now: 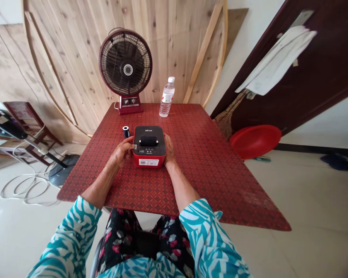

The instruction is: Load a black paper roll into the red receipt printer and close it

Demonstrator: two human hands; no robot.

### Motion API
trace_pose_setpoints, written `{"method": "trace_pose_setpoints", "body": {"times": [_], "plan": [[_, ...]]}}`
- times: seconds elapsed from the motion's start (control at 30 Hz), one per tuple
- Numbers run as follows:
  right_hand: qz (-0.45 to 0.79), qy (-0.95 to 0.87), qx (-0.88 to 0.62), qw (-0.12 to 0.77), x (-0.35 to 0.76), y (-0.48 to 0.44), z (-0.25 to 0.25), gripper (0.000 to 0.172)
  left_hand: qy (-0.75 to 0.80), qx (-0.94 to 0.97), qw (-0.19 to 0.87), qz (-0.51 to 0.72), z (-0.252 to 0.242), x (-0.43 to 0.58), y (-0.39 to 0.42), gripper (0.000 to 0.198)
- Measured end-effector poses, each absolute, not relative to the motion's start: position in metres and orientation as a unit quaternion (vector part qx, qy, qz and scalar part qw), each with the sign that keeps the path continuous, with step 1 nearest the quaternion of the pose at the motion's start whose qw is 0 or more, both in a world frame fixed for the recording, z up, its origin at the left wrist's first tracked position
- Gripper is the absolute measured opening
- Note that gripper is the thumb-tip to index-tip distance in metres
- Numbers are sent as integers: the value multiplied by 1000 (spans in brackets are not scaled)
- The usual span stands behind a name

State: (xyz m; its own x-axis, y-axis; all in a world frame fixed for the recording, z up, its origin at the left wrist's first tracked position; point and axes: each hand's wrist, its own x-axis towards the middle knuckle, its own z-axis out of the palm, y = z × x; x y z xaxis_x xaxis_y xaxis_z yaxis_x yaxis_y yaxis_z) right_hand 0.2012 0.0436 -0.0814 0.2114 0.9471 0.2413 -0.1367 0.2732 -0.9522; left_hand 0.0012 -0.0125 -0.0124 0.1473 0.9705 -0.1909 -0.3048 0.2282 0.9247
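A boxy device (148, 153), red below and black on top, sits on the table between my hands. A short black roller lies in a slot in its top, and a white label is stuck on the front. My left hand (122, 151) holds its left side, with fingertips at the top left edge. Along the right side rests my right hand (169, 148), its fingers curled round and partly hidden behind the device. A small black spool with a white end (126, 132) stands just behind my left hand, apart from it.
The table (208, 166) has a red patterned cover. At its back stand a dark red fan (128, 69) and a clear water bottle (166, 98). A red basin (255, 141) is on the right; a chair (29, 127) and loose cable (26, 189) are on the left.
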Motion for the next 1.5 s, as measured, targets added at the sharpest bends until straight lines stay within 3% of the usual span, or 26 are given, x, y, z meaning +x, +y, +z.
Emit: {"method": "trace_pose_setpoints", "body": {"times": [0.73,0.93,1.13,1.3,1.5], "plan": [[414,-479,-428,645,200,39,-73,56,445,389,608,530,-11,3,-20,76],[418,-472,-426,648,199,43,-73,57,478,499,448,567,-1,-1,-2,50],[431,-471,-425,642,199,42,-70,54,457,760,234,398,36,4,43,28],[433,-466,-416,649,197,43,-67,49,439,828,242,250,58,0,54,21],[432,-466,-415,651,197,47,-67,49,414,860,212,212,60,16,49,9]]}}
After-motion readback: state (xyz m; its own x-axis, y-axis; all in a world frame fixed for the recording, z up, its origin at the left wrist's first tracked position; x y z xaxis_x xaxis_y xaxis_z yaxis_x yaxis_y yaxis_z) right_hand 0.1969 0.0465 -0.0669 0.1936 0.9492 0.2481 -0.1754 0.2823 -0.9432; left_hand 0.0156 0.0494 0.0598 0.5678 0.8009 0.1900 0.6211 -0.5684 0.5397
